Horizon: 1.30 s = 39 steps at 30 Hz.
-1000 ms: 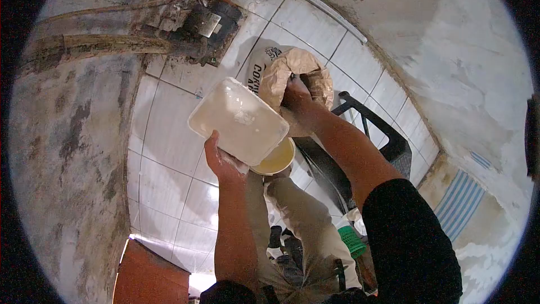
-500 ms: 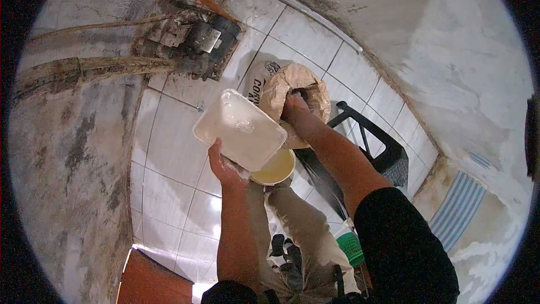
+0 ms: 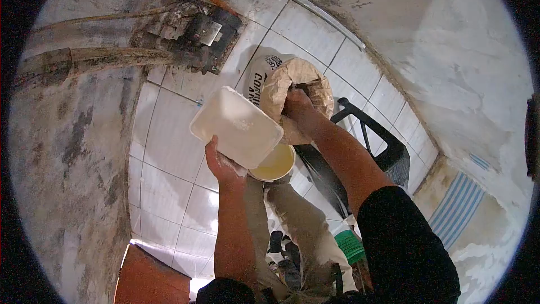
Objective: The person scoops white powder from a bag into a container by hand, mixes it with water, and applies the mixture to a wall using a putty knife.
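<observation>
A white rectangular tub (image 3: 236, 126), tilted and dusted with white powder, is held at its lower left side by my left hand (image 3: 225, 164), thumb on the outside edge. My right hand (image 3: 299, 104) reaches into the open mouth of a brown paper sack (image 3: 275, 87) with dark lettering. Its fingers are hidden inside the sack, so what they hold does not show. Below the tub and the sack sits a round bucket (image 3: 277, 164) with a yellowish inside, partly covered by the tub.
A black plastic frame (image 3: 394, 157) stands right of the sack. Lower right is a green basket (image 3: 350, 246). A dirty machine (image 3: 216, 36) with a thick pipe (image 3: 112, 61) lies at the upper left. Walls rise on both sides of the tiled floor (image 3: 174, 118).
The tub in my left hand has moved slightly left and up. My right hand remains in the sack and has shifted a little, and the sack's rim has opened somewhat differently.
</observation>
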Each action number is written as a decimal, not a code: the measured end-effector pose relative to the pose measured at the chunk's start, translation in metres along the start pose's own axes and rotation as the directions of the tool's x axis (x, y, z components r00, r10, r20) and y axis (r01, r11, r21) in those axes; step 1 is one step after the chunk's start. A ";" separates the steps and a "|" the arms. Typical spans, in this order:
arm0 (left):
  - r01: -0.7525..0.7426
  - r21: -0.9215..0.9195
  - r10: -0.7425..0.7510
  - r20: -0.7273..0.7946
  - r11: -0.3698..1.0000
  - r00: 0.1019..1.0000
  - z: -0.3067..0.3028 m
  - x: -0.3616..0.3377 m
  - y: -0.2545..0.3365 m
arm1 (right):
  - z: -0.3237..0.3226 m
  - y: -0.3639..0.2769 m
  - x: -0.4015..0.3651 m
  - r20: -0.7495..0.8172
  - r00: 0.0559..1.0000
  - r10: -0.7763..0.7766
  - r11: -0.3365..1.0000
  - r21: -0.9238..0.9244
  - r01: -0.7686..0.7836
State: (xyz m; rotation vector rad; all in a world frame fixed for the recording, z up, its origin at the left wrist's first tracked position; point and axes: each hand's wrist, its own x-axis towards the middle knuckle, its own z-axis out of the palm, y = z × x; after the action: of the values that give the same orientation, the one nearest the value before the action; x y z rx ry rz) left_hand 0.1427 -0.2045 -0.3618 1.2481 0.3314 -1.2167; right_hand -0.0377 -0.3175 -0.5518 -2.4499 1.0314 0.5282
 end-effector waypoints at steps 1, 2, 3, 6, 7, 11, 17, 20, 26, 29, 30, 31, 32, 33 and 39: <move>0.000 -0.011 0.000 0.014 1.000 1.000 -0.001 0.001 0.003 | -0.002 -0.001 -0.001 -0.003 1.000 -0.001 1.000 -0.001 0.001; 0.001 -0.023 0.000 0.028 1.000 1.000 0.000 0.002 0.004 | -0.004 -0.002 -0.004 -0.011 1.000 0.002 0.998 -0.056 -0.002; 0.002 -0.022 -0.001 0.028 1.000 1.000 0.001 0.001 0.003 | -0.004 -0.004 -0.006 -0.016 1.000 0.005 0.994 -0.108 -0.006; -0.002 -0.036 0.001 -0.024 0.999 1.000 0.004 0.002 0.003 | -0.008 -0.006 0.001 0.079 0.995 0.058 0.997 -0.063 -0.053; 0.001 -0.028 -0.002 -0.009 1.000 1.000 0.003 0.004 0.002 | 0.004 -0.002 0.002 0.080 0.995 0.058 0.997 -0.064 -0.053; -0.011 -0.022 0.012 0.040 1.000 0.999 0.006 0.006 -0.001 | 0.011 0.000 0.000 0.133 0.966 0.223 0.974 0.006 -0.226; 0.013 -0.049 -0.010 0.063 0.999 0.998 0.010 0.008 0.001 | -0.057 -0.009 -0.030 0.117 0.993 0.021 0.996 0.079 -0.030; 0.021 -0.067 -0.018 0.056 0.998 0.998 0.018 0.006 0.001 | -0.038 -0.002 -0.047 -0.170 0.985 0.034 0.973 0.231 0.007; -0.009 -0.032 0.009 0.018 0.999 1.000 0.023 0.008 -0.005 | -0.030 -0.001 -0.021 -0.147 0.987 0.065 0.858 0.512 0.020; 0.021 -0.047 -0.019 0.041 0.999 0.999 0.022 0.012 -0.007 | -0.023 0.001 -0.024 -0.185 0.978 0.096 0.767 0.640 0.045; 0.023 -0.045 -0.021 0.042 0.999 0.999 0.024 0.012 -0.007 | -0.019 0.002 -0.027 -0.197 0.975 0.108 0.733 0.678 0.056; 0.018 -0.044 -0.016 0.048 0.999 0.999 0.027 0.012 -0.007 | -0.016 0.009 -0.049 -0.208 0.971 0.119 0.696 0.714 0.067; 0.015 -0.042 -0.012 0.053 0.999 0.998 0.028 0.012 -0.007 | -0.013 0.010 -0.041 -0.217 0.967 0.134 0.658 0.749 0.077; 0.018 -0.038 -0.016 0.054 0.999 0.998 0.027 0.012 -0.007 | -0.014 0.006 -0.021 -0.226 0.963 0.148 0.617 0.782 0.089; -0.071 0.084 0.072 0.001 0.994 0.997 0.035 0.009 -0.005 | -0.002 0.008 -0.012 -0.275 0.932 0.236 0.349 0.919 0.183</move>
State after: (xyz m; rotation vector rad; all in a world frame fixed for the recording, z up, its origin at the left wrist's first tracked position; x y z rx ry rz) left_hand 0.1279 -0.2380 -0.3584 1.3231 0.2371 -1.1780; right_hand -0.0510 -0.3162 -0.5460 -1.4206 1.0650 -0.5043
